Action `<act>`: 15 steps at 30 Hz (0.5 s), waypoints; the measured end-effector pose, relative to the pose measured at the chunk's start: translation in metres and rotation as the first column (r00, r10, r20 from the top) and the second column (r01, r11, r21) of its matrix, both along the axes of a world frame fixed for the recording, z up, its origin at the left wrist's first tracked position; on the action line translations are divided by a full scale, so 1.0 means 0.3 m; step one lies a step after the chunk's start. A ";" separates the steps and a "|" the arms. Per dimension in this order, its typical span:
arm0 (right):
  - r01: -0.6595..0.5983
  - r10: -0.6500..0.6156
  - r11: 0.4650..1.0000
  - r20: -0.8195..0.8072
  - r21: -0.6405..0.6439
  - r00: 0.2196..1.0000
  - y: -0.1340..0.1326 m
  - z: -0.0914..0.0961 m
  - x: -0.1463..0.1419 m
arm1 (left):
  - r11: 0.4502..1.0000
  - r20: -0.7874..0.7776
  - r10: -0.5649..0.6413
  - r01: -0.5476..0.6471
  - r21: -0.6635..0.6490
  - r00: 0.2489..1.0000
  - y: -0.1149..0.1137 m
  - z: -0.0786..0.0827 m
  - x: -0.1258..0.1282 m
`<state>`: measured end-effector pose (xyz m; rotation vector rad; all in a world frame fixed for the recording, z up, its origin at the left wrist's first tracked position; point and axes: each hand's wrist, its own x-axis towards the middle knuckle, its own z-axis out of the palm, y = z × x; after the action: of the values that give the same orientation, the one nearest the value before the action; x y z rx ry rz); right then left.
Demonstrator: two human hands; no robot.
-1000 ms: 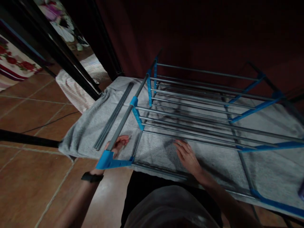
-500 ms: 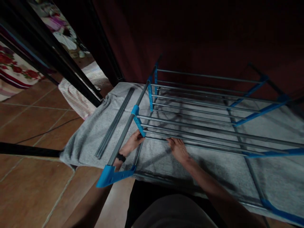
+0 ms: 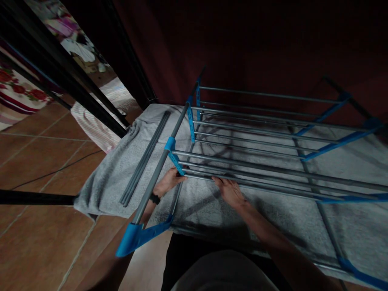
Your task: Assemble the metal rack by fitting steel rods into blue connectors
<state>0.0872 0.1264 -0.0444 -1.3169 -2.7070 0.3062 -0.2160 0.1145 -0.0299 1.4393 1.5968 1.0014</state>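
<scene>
Nearest thin grey metal rod (image 3: pixel 273 188) is running left-right; left hand (image 3: pixel 167 182) is curling at its blue plastic bracket (image 3: pixel 177 161) end, grip unclear; right hand (image 3: pixel 230 192) is resting open-fingered on it.

Fluffy grey terry towel (image 3: pixel 121 169) spread flat over brown terracotta tile floor (image 3: pixel 45 242). Pair of loose thin grey rods (image 3: pixel 145 157) lying on towel's left part. Thin black cable (image 3: pixel 60 169) across tiles. White-pink striped cloth (image 3: pixel 97 125) beyond towel's far left corner, behind slanted black metal bars (image 3: pixel 75 93). Red floral fabric (image 3: pixel 18 91) far left. Dark red wall (image 3: pixel 242 40) at back.
</scene>
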 end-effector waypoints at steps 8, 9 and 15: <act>0.040 -0.022 0.988 0.115 -0.151 0.993 0.014 0.073 -0.011 | 0.990 0.074 -0.132 0.135 -0.040 0.988 0.005 -0.057 -0.024; 0.035 -0.018 0.987 0.110 -0.154 0.994 0.016 0.077 -0.012 | 0.989 0.079 -0.138 0.142 -0.041 0.987 0.005 -0.059 -0.024; 0.019 -0.008 0.987 0.069 -0.157 0.998 0.025 0.085 -0.013 | 0.991 0.078 -0.132 0.134 -0.020 0.988 -0.005 -0.062 -0.010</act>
<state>0.0833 0.1340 -0.0189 -1.4101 -2.7781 0.4926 -0.2191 0.1129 -0.0486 1.4531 1.4341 0.9441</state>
